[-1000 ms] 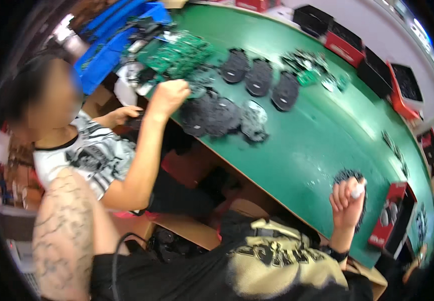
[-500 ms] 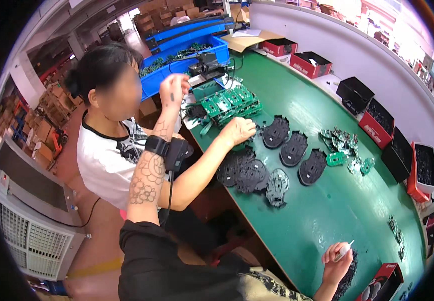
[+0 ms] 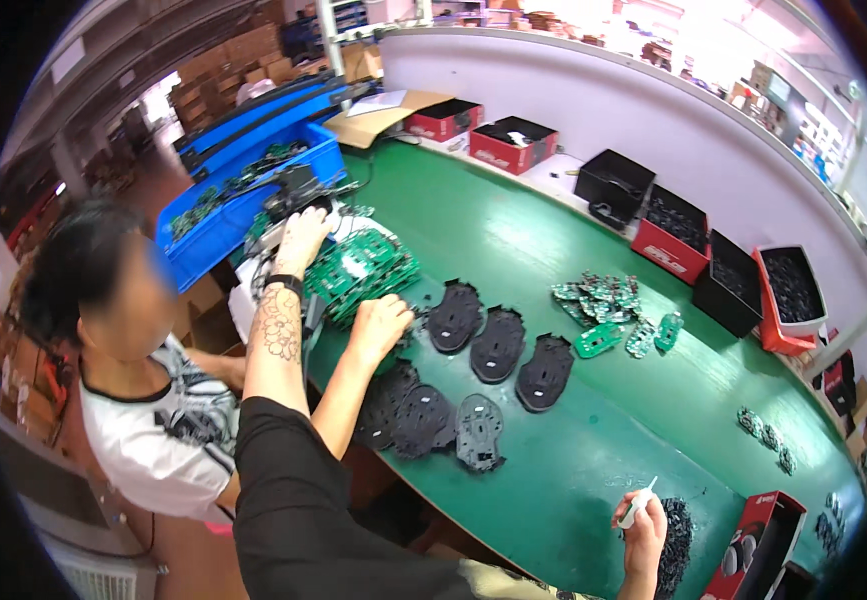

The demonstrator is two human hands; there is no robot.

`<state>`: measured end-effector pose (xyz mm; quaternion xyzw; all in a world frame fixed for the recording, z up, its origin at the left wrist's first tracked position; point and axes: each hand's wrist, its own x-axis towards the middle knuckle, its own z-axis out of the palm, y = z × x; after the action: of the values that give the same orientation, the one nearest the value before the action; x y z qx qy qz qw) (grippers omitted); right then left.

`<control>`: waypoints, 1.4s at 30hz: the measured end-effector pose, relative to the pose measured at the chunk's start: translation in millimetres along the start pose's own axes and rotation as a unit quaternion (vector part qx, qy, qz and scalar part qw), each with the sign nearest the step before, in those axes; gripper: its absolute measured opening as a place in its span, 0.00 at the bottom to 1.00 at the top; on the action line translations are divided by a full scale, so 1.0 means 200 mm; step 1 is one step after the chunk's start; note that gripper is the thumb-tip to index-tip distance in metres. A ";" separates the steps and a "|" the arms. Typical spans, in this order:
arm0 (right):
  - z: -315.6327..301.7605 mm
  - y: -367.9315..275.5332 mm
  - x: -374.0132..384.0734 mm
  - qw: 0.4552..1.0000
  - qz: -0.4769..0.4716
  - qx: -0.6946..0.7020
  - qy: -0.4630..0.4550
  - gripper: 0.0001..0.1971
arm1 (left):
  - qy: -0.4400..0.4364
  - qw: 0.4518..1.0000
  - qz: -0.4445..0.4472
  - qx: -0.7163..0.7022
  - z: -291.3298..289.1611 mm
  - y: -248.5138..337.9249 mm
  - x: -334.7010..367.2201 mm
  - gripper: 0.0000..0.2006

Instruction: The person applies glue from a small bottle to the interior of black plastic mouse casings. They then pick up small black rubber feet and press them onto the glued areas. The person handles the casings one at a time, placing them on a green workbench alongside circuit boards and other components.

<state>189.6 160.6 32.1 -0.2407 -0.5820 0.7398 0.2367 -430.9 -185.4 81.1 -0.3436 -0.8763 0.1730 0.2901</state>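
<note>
My left arm, tattooed and in a black sleeve, stretches to the far left of the bench. My left hand [image 3: 303, 240] is at a black boxy device [image 3: 296, 190] beside stacked green circuit boards [image 3: 363, 268]; its fingers look bunched, and what they hold, if anything, is hidden. At the lower right my right hand [image 3: 643, 530] grips a small white bottle [image 3: 638, 507], its thin nozzle pointing up. A heap of small black parts [image 3: 675, 545] lies beside that hand. Several black mouse-shaped shells [image 3: 498, 345] lie mid-bench, with one greyer shell [image 3: 479, 432] nearer me.
A co-worker [image 3: 118, 330] sits at the left, one hand [image 3: 383, 325] by the boards, close to my left arm. A blue crate [image 3: 253, 190] stands behind. Red and black boxes [image 3: 673, 235] line the far edge. Loose boards [image 3: 598, 300] and a red box [image 3: 748, 550] are at the right.
The view has swung, shifting the bench leftward. My left hand has come down from its raised place to the black device. My right hand still holds the bottle.
</note>
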 end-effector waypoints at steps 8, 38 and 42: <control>-0.03 -0.01 -0.04 0.998 -0.001 0.032 0.053 0.14 | 0.056 0.993 0.058 0.082 0.05 0.00 0.12 0.04; 0.02 -0.09 -0.16 0.863 -0.308 -0.393 0.076 0.17 | -0.163 0.385 0.196 -0.887 -1.65 2.10 -0.79 0.23; -0.11 -0.15 -0.18 0.956 -0.208 -0.201 -0.036 0.28 | -0.204 0.363 0.177 -0.892 -1.66 2.12 -0.77 0.24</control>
<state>233.0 161.2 58.8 -0.1297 -0.7641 0.5501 0.3111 80.9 39.0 64.1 -0.5034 -0.4703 -0.5973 -0.4108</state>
